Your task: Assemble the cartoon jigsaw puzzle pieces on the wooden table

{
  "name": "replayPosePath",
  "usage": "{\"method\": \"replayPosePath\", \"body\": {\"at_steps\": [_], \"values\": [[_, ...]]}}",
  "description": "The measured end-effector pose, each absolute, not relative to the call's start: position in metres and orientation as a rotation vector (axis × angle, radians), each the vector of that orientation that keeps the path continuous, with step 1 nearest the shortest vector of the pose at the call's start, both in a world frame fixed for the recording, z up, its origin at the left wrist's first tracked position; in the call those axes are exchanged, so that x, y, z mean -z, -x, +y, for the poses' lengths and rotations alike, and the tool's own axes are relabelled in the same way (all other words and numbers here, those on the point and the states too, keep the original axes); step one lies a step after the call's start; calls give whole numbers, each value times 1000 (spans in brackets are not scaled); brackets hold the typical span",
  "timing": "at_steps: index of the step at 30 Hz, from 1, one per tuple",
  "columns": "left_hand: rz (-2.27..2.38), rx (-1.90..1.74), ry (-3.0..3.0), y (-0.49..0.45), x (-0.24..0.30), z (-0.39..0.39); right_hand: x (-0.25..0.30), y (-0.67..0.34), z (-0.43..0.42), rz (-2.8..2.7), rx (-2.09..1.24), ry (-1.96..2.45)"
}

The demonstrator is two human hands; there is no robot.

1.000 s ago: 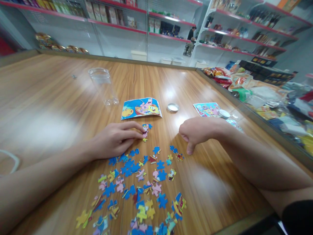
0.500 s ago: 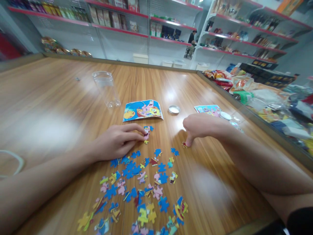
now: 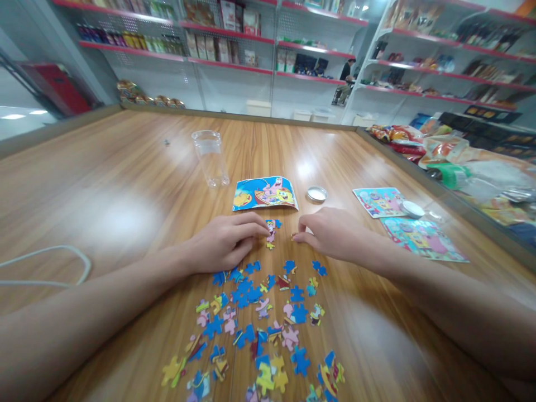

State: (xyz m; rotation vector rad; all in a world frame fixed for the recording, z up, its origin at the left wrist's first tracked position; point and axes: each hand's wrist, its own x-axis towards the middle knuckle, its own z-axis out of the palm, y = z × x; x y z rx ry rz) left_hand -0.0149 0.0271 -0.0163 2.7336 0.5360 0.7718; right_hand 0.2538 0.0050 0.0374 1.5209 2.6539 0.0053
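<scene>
Fingers of the left hand are resting unclenched against a jigsaw cluster before the picture card, while the right hand is pinching a jigsaw piece, probably light, stiff, best gripped edgewise.

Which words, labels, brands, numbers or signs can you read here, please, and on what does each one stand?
None can be read.
Upright pale cartons on long red-edged shelves: any print is too small.
Colourful plastic bags beside the brown wooden table: too blurred.
Curved blue cartoon sheet, flat pale-blue cartoon cards and small multicoloured jigsaw pieces: no legible lettering.
</scene>
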Motion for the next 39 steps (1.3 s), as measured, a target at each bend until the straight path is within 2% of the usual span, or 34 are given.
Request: {"method": "replayPosePath", "body": {"at_steps": [7,16,39], "values": [[530,-748,-2760,16,19,28,-10,-250,6,3025,297,-1555],[526,-739,-2768,16,20,29,-4,-253,9,3050,624,-1513],[558,-727,-2816,15,20,28,2,-247,7,3085,534,-1574]]}}
